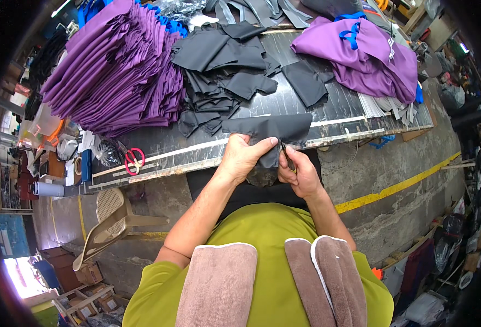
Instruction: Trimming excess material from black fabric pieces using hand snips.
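Note:
At the table's front edge, my left hand [241, 155] pinches a piece of black fabric [284, 126], its thumb lying on top. Part of the cloth rests on the tabletop and a corner hangs down between my hands. My right hand [305, 175] is closed around small thread snips [286, 155], dark with a bit of yellow showing by the fingers. Their dark tip meets the fabric edge close to my left thumb. Most of the snips is hidden in the fingers, and I cannot tell whether the blades are apart.
Behind my hands lie loose black fabric pieces [213, 60]. A tall stack of purple cloth [115, 71] stands left, a purple bundle with blue straps [360, 57] right. Red-handled scissors [134, 161] lie near the left front edge of the table [197, 150]. A beige plastic chair [109, 215] stands below.

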Action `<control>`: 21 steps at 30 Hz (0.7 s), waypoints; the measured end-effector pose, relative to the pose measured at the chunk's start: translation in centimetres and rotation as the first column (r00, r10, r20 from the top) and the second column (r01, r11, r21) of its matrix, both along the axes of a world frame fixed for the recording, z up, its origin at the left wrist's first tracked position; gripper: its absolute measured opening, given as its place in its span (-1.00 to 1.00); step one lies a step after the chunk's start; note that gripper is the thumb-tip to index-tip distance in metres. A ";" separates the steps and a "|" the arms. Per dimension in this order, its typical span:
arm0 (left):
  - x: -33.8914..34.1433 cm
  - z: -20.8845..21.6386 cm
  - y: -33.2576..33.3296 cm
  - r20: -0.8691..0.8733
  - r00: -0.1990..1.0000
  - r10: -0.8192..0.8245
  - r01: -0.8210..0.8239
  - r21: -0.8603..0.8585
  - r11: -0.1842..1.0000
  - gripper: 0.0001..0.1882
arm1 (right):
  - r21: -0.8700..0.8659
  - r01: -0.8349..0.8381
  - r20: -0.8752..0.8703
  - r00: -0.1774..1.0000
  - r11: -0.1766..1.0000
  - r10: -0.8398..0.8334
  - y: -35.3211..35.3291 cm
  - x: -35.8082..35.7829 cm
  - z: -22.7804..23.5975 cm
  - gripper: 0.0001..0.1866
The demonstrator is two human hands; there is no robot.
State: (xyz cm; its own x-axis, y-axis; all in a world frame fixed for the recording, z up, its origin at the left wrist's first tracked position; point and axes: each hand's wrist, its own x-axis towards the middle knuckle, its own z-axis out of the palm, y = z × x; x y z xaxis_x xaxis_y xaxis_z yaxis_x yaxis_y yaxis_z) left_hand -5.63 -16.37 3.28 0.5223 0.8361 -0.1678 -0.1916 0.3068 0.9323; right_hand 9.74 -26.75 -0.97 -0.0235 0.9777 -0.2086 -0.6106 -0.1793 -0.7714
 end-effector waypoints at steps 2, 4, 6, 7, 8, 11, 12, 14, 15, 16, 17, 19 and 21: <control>0.0 0.0 0.0 0.010 1.000 -0.008 0.008 -0.017 1.000 -0.65 | 0.047 0.069 -0.009 0.998 0.997 -0.068 -0.1 -0.1 -0.3 -0.60; -0.1 -0.1 0.0 0.020 1.000 -0.014 0.014 -0.034 0.999 -0.65 | 0.068 0.153 0.034 0.987 0.986 -0.155 -0.1 -0.3 -0.2 -0.66; -0.3 -0.6 0.1 -0.024 0.997 -0.078 0.077 -0.034 0.996 -0.63 | 0.127 0.304 0.021 0.951 0.944 -0.309 0.1 -0.6 -0.6 -0.72; -0.3 -0.4 0.0 -0.025 0.997 -0.079 0.078 -0.035 0.996 -0.63 | 0.126 0.305 0.021 0.950 0.944 -0.310 0.1 -0.6 -0.7 -0.72; -0.2 -0.2 -0.1 -0.017 0.996 -0.087 0.087 -0.020 0.996 -0.63 | 0.146 0.324 0.007 0.944 0.935 -0.329 0.2 -0.6 -0.7 -0.68; -0.3 -0.7 -0.1 -0.010 0.993 -0.117 0.116 -0.070 0.991 -0.62 | 0.125 0.389 0.011 0.919 0.913 -0.393 0.6 -0.9 -0.2 -0.55; -0.4 -0.9 0.0 -0.009 0.990 -0.139 0.136 -0.133 0.982 -0.61 | 0.140 0.382 0.025 0.921 0.913 -0.389 0.7 -0.9 -0.2 -0.56; -0.4 -1.1 0.1 0.018 0.987 -0.160 0.161 -0.162 0.974 -0.61 | 0.155 0.374 0.040 0.922 0.914 -0.384 0.6 -0.9 -0.2 -0.58; -0.5 -1.1 0.1 0.047 0.982 -0.181 0.186 -0.190 0.964 -0.61 | 0.140 0.370 0.070 0.921 0.918 -0.382 0.6 -0.9 -0.1 -0.58; -0.6 -0.9 0.1 0.047 0.982 -0.182 0.188 -0.191 0.963 -0.61 | 0.125 0.369 0.100 0.919 0.921 -0.382 0.5 -0.9 -0.1 -0.59; -0.7 -0.6 0.2 0.060 0.975 -0.212 0.220 -0.214 0.952 -0.61 | 0.125 0.371 0.100 0.918 0.920 -0.384 0.4 -0.9 0.0 -0.59; -0.9 -0.5 0.3 0.075 0.968 -0.241 0.252 -0.236 0.938 -0.61 | 0.141 0.342 0.107 0.928 0.929 -0.357 0.3 -1.0 0.1 -0.60; -1.0 -1.0 0.5 0.101 0.958 -0.268 0.285 -0.269 0.920 -0.60 | 0.148 0.331 0.102 0.932 0.932 -0.347 0.2 -1.0 -0.1 -0.60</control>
